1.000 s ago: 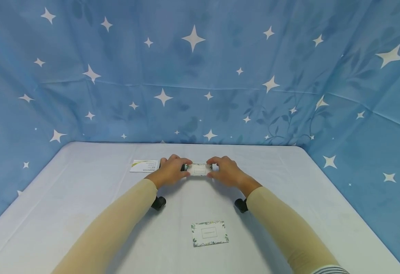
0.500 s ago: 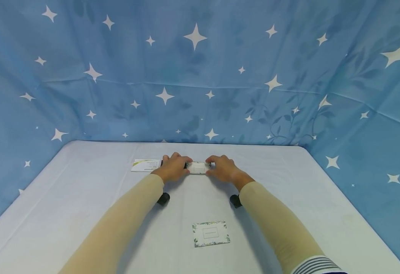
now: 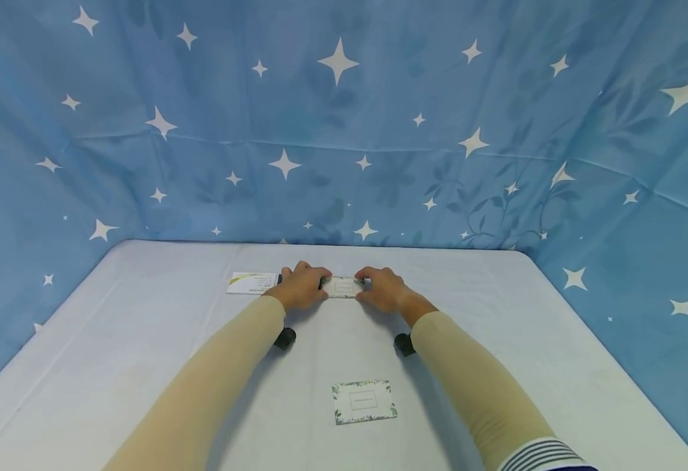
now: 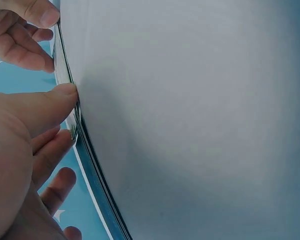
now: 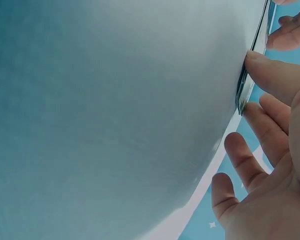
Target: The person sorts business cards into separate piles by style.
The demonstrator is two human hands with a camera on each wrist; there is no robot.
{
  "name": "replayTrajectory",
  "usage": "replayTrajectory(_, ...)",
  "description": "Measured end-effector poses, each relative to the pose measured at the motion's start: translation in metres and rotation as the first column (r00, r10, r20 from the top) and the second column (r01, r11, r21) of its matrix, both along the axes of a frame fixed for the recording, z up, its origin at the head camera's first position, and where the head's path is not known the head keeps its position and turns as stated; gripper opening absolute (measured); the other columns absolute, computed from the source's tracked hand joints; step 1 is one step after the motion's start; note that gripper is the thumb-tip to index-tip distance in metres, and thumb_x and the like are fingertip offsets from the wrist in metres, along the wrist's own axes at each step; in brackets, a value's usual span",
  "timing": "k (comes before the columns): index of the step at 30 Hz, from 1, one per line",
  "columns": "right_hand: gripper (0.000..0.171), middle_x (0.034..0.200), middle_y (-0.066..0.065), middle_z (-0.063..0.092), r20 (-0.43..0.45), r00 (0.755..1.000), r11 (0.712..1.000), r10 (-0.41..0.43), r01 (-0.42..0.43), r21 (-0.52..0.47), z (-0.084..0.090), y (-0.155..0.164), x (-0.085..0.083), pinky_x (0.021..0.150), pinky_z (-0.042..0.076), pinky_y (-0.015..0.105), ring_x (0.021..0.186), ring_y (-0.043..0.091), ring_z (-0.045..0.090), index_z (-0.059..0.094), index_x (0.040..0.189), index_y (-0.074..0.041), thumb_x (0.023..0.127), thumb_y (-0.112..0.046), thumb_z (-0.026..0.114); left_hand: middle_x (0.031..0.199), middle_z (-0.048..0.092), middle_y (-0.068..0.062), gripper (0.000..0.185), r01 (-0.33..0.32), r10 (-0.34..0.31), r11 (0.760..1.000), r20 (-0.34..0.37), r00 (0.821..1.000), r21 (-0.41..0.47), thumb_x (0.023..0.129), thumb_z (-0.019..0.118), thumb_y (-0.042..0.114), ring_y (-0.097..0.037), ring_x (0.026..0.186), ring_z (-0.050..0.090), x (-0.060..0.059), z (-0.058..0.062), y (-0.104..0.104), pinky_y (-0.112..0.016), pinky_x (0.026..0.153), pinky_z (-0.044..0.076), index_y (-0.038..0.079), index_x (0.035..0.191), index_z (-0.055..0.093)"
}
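Two hands pinch one small card stack between thumbs and fingertips: left hand and right hand at opposite ends. Thin, light, slippery cards are best gripped at the short edges.

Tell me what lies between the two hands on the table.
In the head view, a small stack of cards lies between the left hand and right hand, both gripping its ends.

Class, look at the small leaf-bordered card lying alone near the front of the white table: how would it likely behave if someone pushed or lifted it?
The small leaf-bordered paper card lies flat and looks very thin, so it is probably light and would slide easily on the smooth white table. Lying flush, its edge may be hard to pick up. It probably bends a little when lifted.
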State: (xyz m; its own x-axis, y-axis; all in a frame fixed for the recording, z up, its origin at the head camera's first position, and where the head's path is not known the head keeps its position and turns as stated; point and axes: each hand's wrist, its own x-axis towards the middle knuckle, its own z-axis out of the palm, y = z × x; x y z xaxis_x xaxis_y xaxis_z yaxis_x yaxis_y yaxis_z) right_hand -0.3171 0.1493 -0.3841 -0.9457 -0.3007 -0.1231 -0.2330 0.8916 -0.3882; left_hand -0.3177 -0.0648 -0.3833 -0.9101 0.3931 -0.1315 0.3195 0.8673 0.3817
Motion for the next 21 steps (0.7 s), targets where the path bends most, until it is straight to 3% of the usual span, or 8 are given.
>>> replayTrajectory(6, 0.055, 0.141, 0.013, 0.056, 0.025, 1.0, 0.998, -0.002, 0.004, -0.064, 0.005, 0.001, 0.003, 0.103, 0.04, 0.049, 0.128, 0.034, 0.05, 0.054, 0.143, -0.013, 0.093, -0.028, 0.073, 0.133, 0.057, -0.006, 0.055, -0.015, 0.015, 1.0, 0.017, 1.0, 0.027, 0.097, 0.069, 0.032, -0.028, 0.129, 0.037, 0.0, 0.005, 0.0, -0.05, 0.094, 0.024, 0.019, 0.147, 0.052)
replayTrajectory(11, 0.058, 0.14, 0.012, 0.056, 0.044, 0.998, 0.989, 0.035, -0.028, -0.142, 0.011, 0.006, 0.017, 0.101, 0.042, 0.048, 0.127, 0.033, 0.051, 0.055, 0.142, -0.011, 0.09, -0.027, 0.075, 0.133, 0.058, -0.004, 0.058, -0.012, 0.012, 0.999, 0.006, 1.0, 0.052, 0.094, 0.072, 0.037, -0.028, 0.129, 0.038, 0.013, 0.011, -0.003, -0.051, 0.092, 0.023, 0.019, 0.146, 0.053)
replayTrajectory(16, 0.059, 0.135, 0.008, 0.06, 0.037, 0.997, 0.983, 0.073, -0.066, -0.171, 0.019, 0.018, 0.049, 0.102, 0.041, 0.049, 0.125, 0.032, 0.052, 0.059, 0.139, -0.011, 0.086, -0.026, 0.08, 0.128, 0.063, 0.003, 0.059, -0.004, 0.005, 0.996, -0.017, 1.0, 0.09, 0.086, 0.079, 0.041, -0.024, 0.125, 0.044, 0.043, 0.011, -0.005, -0.051, 0.093, 0.025, 0.018, 0.138, 0.062)
replayTrajectory(21, 0.061, 0.129, 0.006, 0.062, 0.055, 0.992, 0.98, 0.114, -0.103, -0.173, 0.023, 0.028, 0.089, 0.1, 0.042, 0.049, 0.121, 0.029, 0.054, 0.063, 0.135, -0.013, 0.081, -0.029, 0.085, 0.118, 0.067, 0.005, 0.059, 0.042, -0.041, 0.989, -0.011, 0.999, 0.142, 0.078, 0.086, 0.041, -0.02, 0.115, 0.049, 0.088, 0.01, -0.007, -0.048, 0.091, 0.027, 0.015, 0.128, 0.069)
